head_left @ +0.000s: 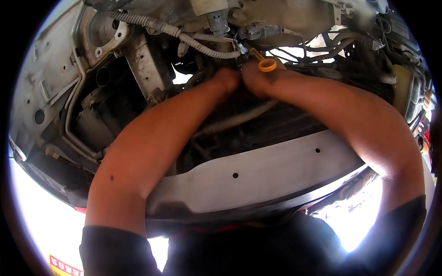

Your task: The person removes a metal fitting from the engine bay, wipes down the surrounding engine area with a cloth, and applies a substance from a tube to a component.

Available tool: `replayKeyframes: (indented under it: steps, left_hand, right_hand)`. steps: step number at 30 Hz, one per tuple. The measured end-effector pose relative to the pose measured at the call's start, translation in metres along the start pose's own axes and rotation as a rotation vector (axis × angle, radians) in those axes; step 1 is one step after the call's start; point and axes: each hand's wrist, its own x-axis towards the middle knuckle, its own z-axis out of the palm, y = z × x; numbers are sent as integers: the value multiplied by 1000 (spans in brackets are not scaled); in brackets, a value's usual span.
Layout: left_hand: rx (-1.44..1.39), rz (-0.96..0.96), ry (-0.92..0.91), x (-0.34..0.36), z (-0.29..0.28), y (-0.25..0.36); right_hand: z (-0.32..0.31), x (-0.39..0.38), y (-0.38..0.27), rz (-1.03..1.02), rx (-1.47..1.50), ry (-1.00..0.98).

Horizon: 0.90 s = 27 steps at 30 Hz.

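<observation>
Both my arms reach forward into a car's engine bay, and the hands come close together near the top centre. My left hand (227, 79) shows only at its back and wrist; its fingers are lost in the dark behind. Just to the right, my right hand (256, 76) sits under an orange dipstick handle (267, 65) with a ring end, its fingers also hidden. What either hand holds, if anything, cannot be seen. Right above them are a grey electrical connector (218, 23), a ribbed wiring conduit (202, 48) and a dark plug (260, 31).
A pale front crossbeam (258, 172) with round holes runs beneath my forearms. Metal body panels and a bent metal pipe (73, 106) stand at the left. Dark hoses (338, 43) cross at the upper right, near a yellowish reservoir (403, 89).
</observation>
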Motion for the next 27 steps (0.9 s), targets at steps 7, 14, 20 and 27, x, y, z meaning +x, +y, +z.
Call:
replayKeyframes:
  steps: [7,14,20,27]
  left_hand:
    - [-334,-171,-146,10,5,3]
    - [-335,-168,-115,15,7,-3]
    - [-328,-208,-134,10,5,-7]
    - [-140,-120,-29,18,12,-5]
  right_hand:
    - [12,31,27,71,59,192]
    - [12,15,30,-364,-565,23]
    - [-8,-21,-28,-207,216,73]
    - [-22,-44,-14,-94,-82,104]
